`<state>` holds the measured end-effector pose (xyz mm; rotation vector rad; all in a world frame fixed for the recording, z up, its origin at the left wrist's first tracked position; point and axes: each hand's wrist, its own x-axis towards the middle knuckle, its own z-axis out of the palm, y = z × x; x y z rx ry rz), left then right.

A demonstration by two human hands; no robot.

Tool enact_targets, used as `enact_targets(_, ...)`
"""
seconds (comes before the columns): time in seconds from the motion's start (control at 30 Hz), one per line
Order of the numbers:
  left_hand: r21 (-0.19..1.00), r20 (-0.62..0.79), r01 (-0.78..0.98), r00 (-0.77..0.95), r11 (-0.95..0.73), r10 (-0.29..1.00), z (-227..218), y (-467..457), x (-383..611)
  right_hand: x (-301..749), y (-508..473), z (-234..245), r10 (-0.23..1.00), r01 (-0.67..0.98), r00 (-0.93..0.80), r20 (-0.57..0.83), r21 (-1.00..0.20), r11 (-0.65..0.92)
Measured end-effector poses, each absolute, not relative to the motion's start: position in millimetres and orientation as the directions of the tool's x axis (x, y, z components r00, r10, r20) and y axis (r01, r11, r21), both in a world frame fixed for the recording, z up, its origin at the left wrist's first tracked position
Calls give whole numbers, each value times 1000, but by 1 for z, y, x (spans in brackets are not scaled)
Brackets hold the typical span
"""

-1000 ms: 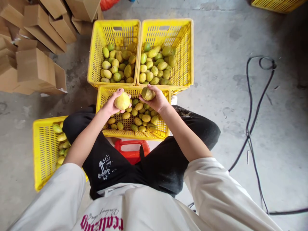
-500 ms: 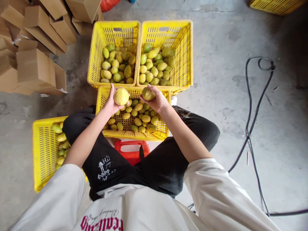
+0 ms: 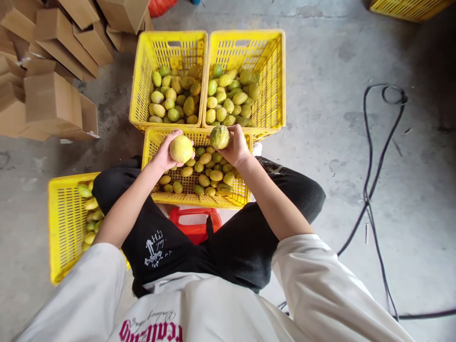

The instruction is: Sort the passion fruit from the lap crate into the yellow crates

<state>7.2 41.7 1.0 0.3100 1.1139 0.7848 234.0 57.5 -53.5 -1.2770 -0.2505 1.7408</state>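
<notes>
My left hand [image 3: 164,156] is closed around a yellow fruit [image 3: 181,148], held over the near yellow crate [image 3: 151,142] between my knees. My right hand [image 3: 234,148] grips a greener fruit [image 3: 220,137] above the same crate's far rim. Inside that crate lie several yellow-green fruits [image 3: 204,173]. Beyond it stand two more yellow crates side by side, the left one [image 3: 139,85] and the right one [image 3: 276,80], each partly filled with the same fruit.
A fourth yellow crate [image 3: 62,223] with a few fruits sits by my left leg. A red stool [image 3: 194,222] shows under me. Cardboard boxes [image 3: 53,99] pile up at the far left. A black cable [image 3: 372,190] snakes over the concrete floor at the right.
My right hand has turned its greener fruit upward and lifted it slightly. The left hand has lowered its yellow fruit a little and rolled it in the fingers.
</notes>
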Motion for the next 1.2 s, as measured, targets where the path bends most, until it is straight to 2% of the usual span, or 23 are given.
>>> enact_targets(0.13,574,-665,-417,265,705,699,0,41,8,231,55,-49,749,-575,-52,-661,-593,-564)
enact_targets(0.3,527,-673,-426,320,735,667,1,41,8,223,51,-42,787,-566,-39,-616,-635,-525)
enact_targets(0.43,516,-676,-422,332,745,657,-4,41,7,223,50,-45,774,-559,-69,-629,-619,-552)
enact_targets(0.7,588,-690,-430,176,685,703,-23,46,3,220,55,-50,743,-614,-92,-663,-549,-566)
enact_targets(0.87,537,-676,-508,219,674,704,-22,49,-1,221,55,-39,719,-622,-72,-691,-532,-574)
enact_targets(0.97,544,-672,-521,198,657,714,-23,48,0,222,52,-36,735,-604,-83,-673,-552,-575)
enact_targets(1.1,628,-659,-490,77,604,748,-30,47,1,220,49,-44,784,-586,-91,-614,-604,-541)
enact_targets(1.2,651,-655,-465,54,600,753,-32,48,1,219,50,-51,796,-566,-99,-598,-624,-539)
